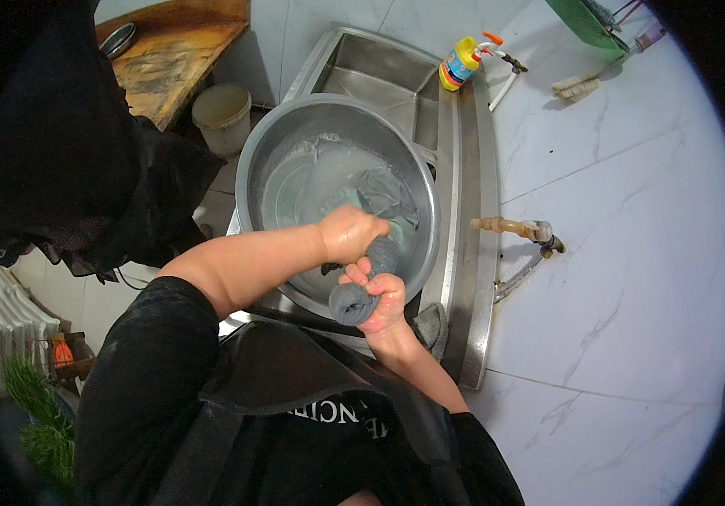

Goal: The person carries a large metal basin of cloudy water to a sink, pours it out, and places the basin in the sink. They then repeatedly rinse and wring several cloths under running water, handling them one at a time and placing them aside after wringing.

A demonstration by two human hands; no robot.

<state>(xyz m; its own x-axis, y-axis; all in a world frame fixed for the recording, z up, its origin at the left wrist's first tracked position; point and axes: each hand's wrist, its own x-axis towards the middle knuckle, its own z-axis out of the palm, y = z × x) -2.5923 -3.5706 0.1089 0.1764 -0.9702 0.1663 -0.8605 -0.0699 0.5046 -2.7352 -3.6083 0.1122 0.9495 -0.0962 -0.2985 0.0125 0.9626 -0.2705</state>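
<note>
Between my two hands a wet grey cloth (382, 254) is twisted into a thick roll above a large metal basin (260, 120). My left hand (351, 233) grips its far end, knuckles up. Closer to my body, my right hand (384, 297) is closed around the near part, and the rolled end sticks out past the fingers. Cloudy water (343, 167) stands in the basin. Partly under that water lies another grey cloth (382, 190), with something pale green beside it.
The basin rests on a stainless steel sink unit (362, 69). A yellow bottle (459, 63) stands by the wall, near a tap (508, 226). Another grey cloth (432, 329) lies on the right rim. To the left are a white bucket (223, 117), a wooden table (172, 57) and hanging black fabric (65, 158).
</note>
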